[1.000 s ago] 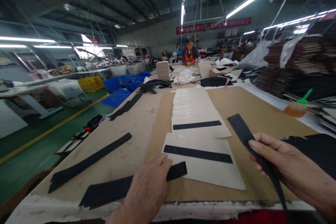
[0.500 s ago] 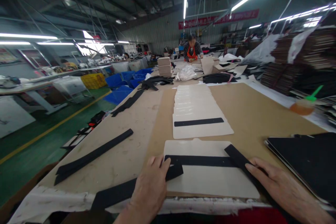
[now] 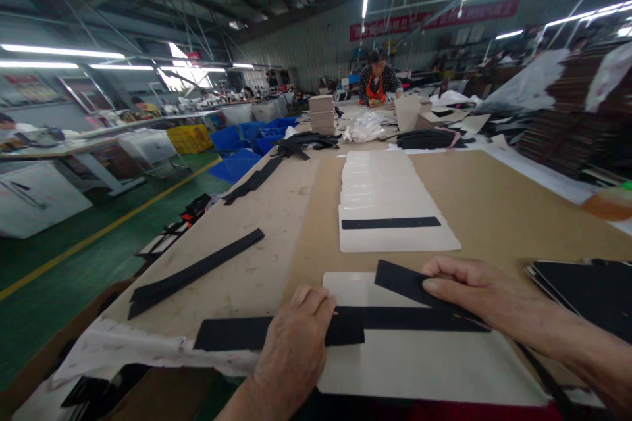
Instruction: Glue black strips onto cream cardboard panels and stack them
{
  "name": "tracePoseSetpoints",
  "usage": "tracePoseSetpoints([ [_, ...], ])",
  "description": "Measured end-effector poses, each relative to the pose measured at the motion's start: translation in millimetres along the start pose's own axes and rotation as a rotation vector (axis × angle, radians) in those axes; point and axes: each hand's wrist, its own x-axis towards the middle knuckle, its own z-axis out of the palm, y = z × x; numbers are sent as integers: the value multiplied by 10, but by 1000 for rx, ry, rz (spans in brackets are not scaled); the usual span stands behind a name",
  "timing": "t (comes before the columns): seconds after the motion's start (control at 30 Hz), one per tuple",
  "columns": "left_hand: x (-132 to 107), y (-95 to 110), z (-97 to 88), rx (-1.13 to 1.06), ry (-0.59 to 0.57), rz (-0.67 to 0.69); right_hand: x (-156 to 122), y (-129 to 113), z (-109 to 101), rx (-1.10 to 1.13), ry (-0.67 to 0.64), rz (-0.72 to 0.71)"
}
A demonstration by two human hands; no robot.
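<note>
In front of me a white board (image 3: 429,362) lies at the near table edge, with a black strip (image 3: 409,318) across it. My left hand (image 3: 299,335) is closed on a second black strip (image 3: 232,333), whose right end overlaps the board's left side. Fingers of my right hand (image 3: 461,279) pinch another black strip (image 3: 397,281) at a slant above the board's upper part. Beyond lies a fanned row of white boards (image 3: 378,187), the nearest bearing a black strip (image 3: 390,223).
Loose black strips (image 3: 197,270) rest on the table's left side, with more strips (image 3: 254,181) farther back. Dark boards (image 3: 587,289) are stacked at right. Blue bins (image 3: 239,164) stand beyond the left edge. A co-worker (image 3: 378,82) in an orange apron leans over the far end.
My right hand has moved left and inward over the board, bringing its strip along. The strip in my left hand has turned from slanted to nearly level. The view has shifted somewhat.
</note>
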Motion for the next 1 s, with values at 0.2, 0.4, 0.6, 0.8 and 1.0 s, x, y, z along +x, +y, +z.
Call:
tracePoseSetpoints([
  [0.2, 64, -107, 259, -67, 48, 25, 672, -176, 458, 29, -235, 19],
  [0.4, 31, -160, 345, -114, 102, 49, 969, -201, 674, -52, -335, 24],
  [0.6, 29, -164, 367, -108, 130, 67, 1089, -133, 743, -124, -356, -3],
  [0.8, 27, -147, 336, -43, 99, 23, 1079, -201, 723, -213, -353, 13],
  [1.0, 37, -167, 331, -54, 69, 16, 1085, -201, 735, -242, -339, -18],
])
